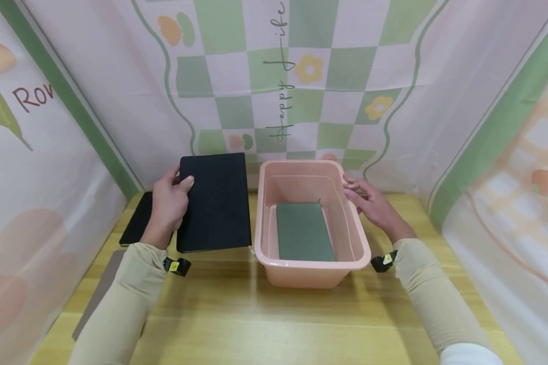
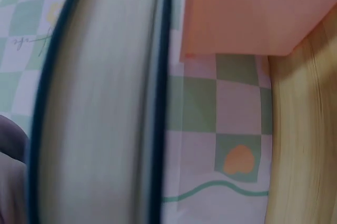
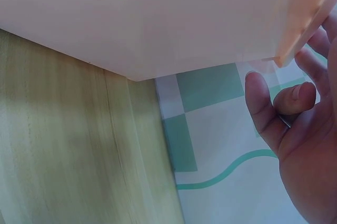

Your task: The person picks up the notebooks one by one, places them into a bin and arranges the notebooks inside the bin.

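My left hand [image 1: 169,203] holds a thick black hardcover notebook [image 1: 215,203] by its left side, thumb over the cover. The left wrist view shows its cream page block [image 2: 100,103] between dark covers. The notebook is just left of a pink plastic bin [image 1: 307,274]. A green notebook [image 1: 303,230] lies inside on the bin's floor. On the bin's right side, my right hand [image 1: 372,203] grips the rim with bent fingers. In the right wrist view some fingers [image 3: 313,66] are right at the rim, while others curl free below it.
A smaller black notebook [image 1: 137,220] lies on the wooden table [image 1: 237,324] at the left, partly behind my left arm. Nearer me is a grey-brown notebook [image 1: 101,291], partly covered by my sleeve. Patterned cloth walls [image 1: 228,76] enclose the table at the back and sides.
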Available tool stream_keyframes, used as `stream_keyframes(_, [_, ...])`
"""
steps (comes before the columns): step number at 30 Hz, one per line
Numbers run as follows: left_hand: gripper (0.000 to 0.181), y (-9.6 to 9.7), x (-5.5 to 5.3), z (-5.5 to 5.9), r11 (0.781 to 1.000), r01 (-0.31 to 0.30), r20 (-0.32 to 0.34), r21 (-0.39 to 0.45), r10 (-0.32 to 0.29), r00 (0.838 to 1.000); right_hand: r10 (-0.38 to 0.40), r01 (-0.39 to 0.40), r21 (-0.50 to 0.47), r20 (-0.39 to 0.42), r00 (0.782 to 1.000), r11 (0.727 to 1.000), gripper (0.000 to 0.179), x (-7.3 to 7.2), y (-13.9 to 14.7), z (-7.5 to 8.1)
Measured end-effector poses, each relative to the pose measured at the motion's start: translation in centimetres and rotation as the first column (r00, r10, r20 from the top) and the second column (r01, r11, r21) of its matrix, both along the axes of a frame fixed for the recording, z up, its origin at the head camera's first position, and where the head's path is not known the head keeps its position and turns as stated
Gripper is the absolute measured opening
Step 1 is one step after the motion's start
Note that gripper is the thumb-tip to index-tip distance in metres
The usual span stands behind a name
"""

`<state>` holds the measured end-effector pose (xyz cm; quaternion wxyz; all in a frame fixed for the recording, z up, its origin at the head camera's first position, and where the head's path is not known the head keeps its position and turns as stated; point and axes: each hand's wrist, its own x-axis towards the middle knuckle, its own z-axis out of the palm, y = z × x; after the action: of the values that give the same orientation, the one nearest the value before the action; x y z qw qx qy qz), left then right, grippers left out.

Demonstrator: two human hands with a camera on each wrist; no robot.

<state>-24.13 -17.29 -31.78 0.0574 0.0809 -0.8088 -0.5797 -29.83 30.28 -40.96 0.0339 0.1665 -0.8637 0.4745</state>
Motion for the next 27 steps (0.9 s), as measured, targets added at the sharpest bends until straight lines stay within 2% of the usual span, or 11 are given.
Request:
stream_keyframes(7, [0.058, 1.2, -0.5, 1.0, 0.995, -0.029, 0.013, 0.093, 0.028, 1.0, -0.007, 0.007, 0.003, 0.009, 1.0, 1.0, 0.033, 0.0, 0.1, 0.0])
stream_keyframes(12, [0.057, 2.1, -1.0, 1.5, 0.992, -0.026, 0.007, 0.126, 0.026, 1.0, 0.002, -0.002, 0.015, -0.001, 1.0, 1.0, 0.032, -0.1, 0.2, -0.2])
stream_keyframes(19, [0.056, 3.1, -1.6, 1.5, 0.985, -0.011, -0.012, 0.173, 0.013, 1.0, 0.007, -0.007, 0.011, -0.003, 1.0, 1.0, 0.032, -0.2, 0.0, -0.2])
stream_keyframes(27, [0.056, 4.3, -2.2, 1.3, 0.974, -0.021, -0.03, 0.227, 0.029, 0.999, 0.001, -0.001, 0.014, 0.009, 1.0, 1.0, 0.031, -0.3, 0.1, -0.4])
